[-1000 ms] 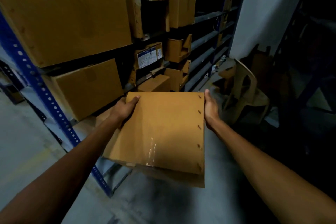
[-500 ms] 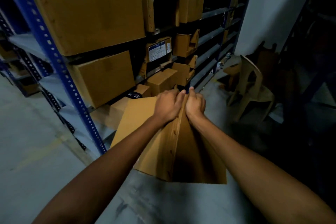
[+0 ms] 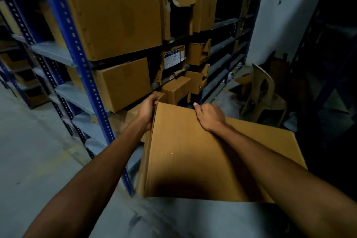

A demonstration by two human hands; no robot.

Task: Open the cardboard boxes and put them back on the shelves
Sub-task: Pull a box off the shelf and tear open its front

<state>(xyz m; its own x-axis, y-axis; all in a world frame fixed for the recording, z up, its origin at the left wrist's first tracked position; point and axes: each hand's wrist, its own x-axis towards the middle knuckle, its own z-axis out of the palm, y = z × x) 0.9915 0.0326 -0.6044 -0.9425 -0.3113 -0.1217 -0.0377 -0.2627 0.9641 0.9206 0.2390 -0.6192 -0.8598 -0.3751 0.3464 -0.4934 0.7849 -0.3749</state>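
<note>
The cardboard box (image 3: pixel 193 150) is up off the floor (image 3: pixel 29 150), held btwn both hands right in front of the blue shelving rack (image 3: pixel 77 54). Its broad plain panel faces up, w/ a narrow side panel turned down on the left. The left hand (image 3: pixel 147 111) has the far left corner, fingers curled round the edge and clamped on the cardboard. The right hand (image 3: pixel 209 117) sits further right on the same far edge, fingers bunched tight onto the panel, thumb poking up past the rim. So that far edge runs from one hand to the other, and the rest of the box stretches back toward the person under both forearms.

Hard to see: the left fingertips go behind the corner, out of sight. The near end of the box is in heavy shadow (can't tell if it's open there). A second panel spreads off right beneath the right forearm, and how it joins I can't make out.

On the rack behind are a large carton (image 3: pixel 116 25) up top, a mid-size carton (image 3: pixel 123 83) below it and a labelled box (image 3: pixel 173 60), print too small to read. A plastic chair (image 3: pixel 262 91) stands by the white wall (image 3: pixel 280 25), mostly in the dark.
</note>
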